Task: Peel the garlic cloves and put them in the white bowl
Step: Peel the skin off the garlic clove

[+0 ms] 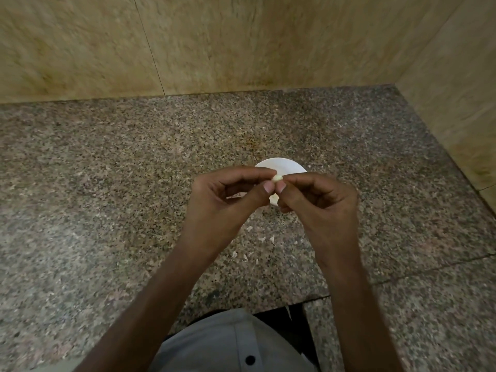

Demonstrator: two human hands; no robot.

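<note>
While both hands' fingers (269, 187) pinch it, garlic clove (277, 178) hovers above white bowl (284, 165).

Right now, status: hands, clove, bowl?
Left hand and right hand both pinch one garlic clove. White bowl behind them, mostly hidden, contents unseen. Peel scraps on the counter; nothing blocks the bowl.

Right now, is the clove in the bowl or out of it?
Out. The left hand and right hand pinch the clove between thumbs and forefingers, held up in front of the bowl.
</note>
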